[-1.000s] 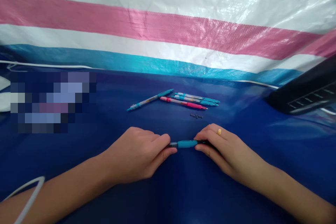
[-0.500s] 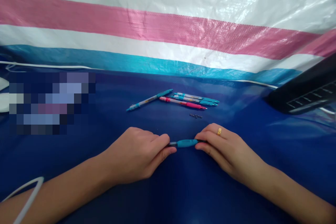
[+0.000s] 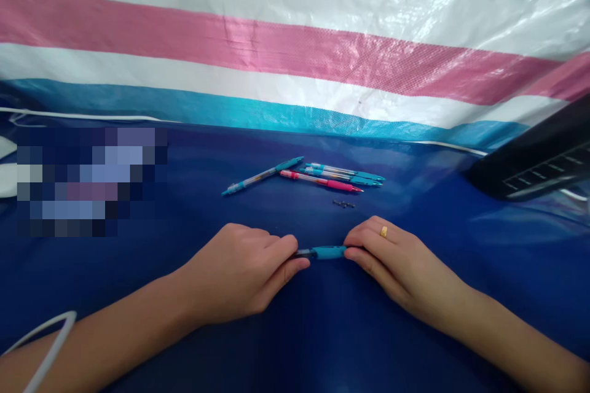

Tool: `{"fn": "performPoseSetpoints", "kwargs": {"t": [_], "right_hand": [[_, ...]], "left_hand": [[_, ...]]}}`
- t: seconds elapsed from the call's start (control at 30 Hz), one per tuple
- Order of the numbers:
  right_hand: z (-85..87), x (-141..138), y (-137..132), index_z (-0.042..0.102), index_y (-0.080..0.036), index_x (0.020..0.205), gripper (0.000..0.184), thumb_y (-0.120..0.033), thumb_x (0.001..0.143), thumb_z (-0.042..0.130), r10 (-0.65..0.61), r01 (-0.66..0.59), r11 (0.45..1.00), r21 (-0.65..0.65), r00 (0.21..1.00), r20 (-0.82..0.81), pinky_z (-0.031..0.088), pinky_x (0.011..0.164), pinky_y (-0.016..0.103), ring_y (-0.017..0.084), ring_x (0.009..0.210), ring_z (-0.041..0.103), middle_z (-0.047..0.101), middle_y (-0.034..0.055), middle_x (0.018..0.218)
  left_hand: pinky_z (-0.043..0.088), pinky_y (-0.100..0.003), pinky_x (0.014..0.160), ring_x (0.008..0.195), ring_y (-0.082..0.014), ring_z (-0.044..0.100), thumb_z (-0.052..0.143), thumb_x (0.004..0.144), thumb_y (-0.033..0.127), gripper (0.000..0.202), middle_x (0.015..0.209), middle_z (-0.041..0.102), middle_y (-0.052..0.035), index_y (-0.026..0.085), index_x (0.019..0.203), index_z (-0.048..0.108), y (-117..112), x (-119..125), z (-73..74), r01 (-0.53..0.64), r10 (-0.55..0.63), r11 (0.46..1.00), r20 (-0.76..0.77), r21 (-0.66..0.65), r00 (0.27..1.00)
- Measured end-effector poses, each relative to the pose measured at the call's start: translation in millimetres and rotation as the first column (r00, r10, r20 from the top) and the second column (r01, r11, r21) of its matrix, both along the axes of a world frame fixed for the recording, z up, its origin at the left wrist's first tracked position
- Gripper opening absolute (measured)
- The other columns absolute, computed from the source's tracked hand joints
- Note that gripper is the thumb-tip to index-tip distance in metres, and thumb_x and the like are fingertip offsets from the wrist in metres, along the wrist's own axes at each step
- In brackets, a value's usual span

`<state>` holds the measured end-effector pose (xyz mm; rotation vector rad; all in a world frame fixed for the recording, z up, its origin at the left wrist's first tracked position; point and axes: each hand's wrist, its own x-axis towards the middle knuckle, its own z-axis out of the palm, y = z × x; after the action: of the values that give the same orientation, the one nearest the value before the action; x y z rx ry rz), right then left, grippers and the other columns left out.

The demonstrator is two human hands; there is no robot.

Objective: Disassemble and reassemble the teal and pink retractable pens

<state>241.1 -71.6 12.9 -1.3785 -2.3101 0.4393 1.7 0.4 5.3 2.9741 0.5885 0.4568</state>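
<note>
A pen [image 3: 329, 252] with a blue grip and a clear barrel lies level between my two hands. My left hand [image 3: 260, 270] is closed on its clear barrel end, which the fingers partly hide. At the other end, the thumb and fingers of my right hand [image 3: 385, 258] pinch the tip side of the blue grip, so the tip is hidden. Beyond the hands a red pen [image 3: 322, 181] and several blue pens [image 3: 262, 176] lie on the dark blue surface. Some tiny dark parts [image 3: 343, 203], too small to name, lie just in front of them.
A striped plastic sheet [image 3: 276, 43] rises behind the blue surface [image 3: 295, 344]. At the right stands a black object [image 3: 530, 153] with a ladder-like marking. A white cable [image 3: 59, 334] loops by my left forearm; another white cable [image 3: 92, 115] runs along the back. A patch at left is pixelated.
The blue grip seems turned slightly about its length, and the fingers of my right hand have shifted a little. The pens and tiny parts on the surface stay put.
</note>
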Motion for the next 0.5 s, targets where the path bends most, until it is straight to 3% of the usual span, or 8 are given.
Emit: {"fn": "performPoseSetpoints", "kwargs": {"t": [0.17, 0.33, 0.5], "right_hand": [[-2.5, 0.2, -1.0, 0.052, -0.021, 0.096, 0.004, -0.02, 0.095, 0.049, -0.034, 0.032, 0.998, -0.049, 0.999, -0.039, 0.052, 0.071, 0.029, 0.017, 0.081, 0.061, 0.063, 0.0031, 0.089], [-0.5, -0.4, -1.2, 0.052, -0.021, 0.113, 0.017, -0.024, 0.097, 0.046, -0.033, 0.033, 0.999, -0.035, 0.999, -0.02, 0.052, 0.079, 0.034, 0.02, 0.093, 0.061, 0.065, 0.0061, 0.1], [-2.8, 0.0, 0.1, 0.054, -0.021, 0.098, 0.011, -0.021, 0.097, 0.043, -0.02, 0.02, 0.999, -0.042, 1.0, -0.006, 0.053, 0.075, 0.033, 0.02, 0.085, 0.061, 0.063, 0.0063, 0.094]], "left_hand": [[0.027, -0.027, 0.042, 0.043, -0.0155, 0.053, 0.026, 0.103, 0.034, 0.042, 0.052, 0.051, 0.0025, 0.019, 0.07, 0.046, 0.0, 0.7, 0.0, -0.005, 0.005, 1.0, -0.009, -0.013, 1.0], [0.028, -0.026, 0.043, 0.043, -0.0147, 0.053, 0.026, 0.103, 0.034, 0.041, 0.053, 0.052, 0.0027, 0.019, 0.071, 0.047, -0.2, -0.5, -0.9, -0.011, 0.01, 0.999, -0.019, -0.035, 1.0], [0.027, -0.026, 0.044, 0.043, -0.0149, 0.053, 0.026, 0.103, 0.035, 0.042, 0.053, 0.053, 0.0021, 0.019, 0.071, 0.047, 0.8, -0.6, -1.4, -0.01, 0.01, 0.999, -0.024, -0.033, 1.0]]}}
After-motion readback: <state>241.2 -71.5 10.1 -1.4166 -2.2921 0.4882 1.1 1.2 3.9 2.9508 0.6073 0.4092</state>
